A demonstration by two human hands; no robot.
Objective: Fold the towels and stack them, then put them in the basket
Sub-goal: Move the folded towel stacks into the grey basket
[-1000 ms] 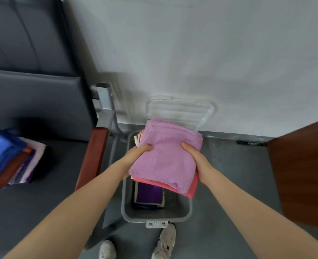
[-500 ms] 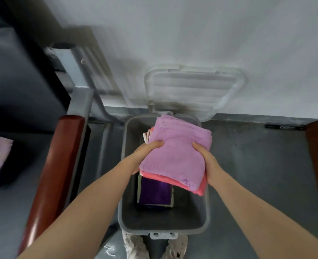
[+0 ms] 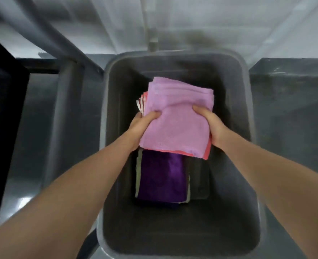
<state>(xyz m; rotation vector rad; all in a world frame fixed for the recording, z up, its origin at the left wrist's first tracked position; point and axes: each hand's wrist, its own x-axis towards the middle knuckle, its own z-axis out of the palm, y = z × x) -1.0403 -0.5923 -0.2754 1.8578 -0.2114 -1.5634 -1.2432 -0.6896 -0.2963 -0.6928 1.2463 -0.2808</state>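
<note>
While both hands clamp the towel stack (image 3: pixel 175 126) mid-frame, left hand (image 3: pixel 139 126) and right hand (image 3: pixel 213 128) pinch opposite sides, thumbs on top. Stack hangs inside the basket (image 3: pixel 247 101), long axis toward frame top, purple towel (image 3: pixel 161 179) below.

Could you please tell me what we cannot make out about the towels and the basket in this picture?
- Head view: the stack hides how many towels lie under the pink one; only edges show at its left.
- The stack covers part of the purple towel in the basket.
- The fingers of the left hand and right hand are under the stack.
- The bottom edge crops the basket's near rim.
</note>
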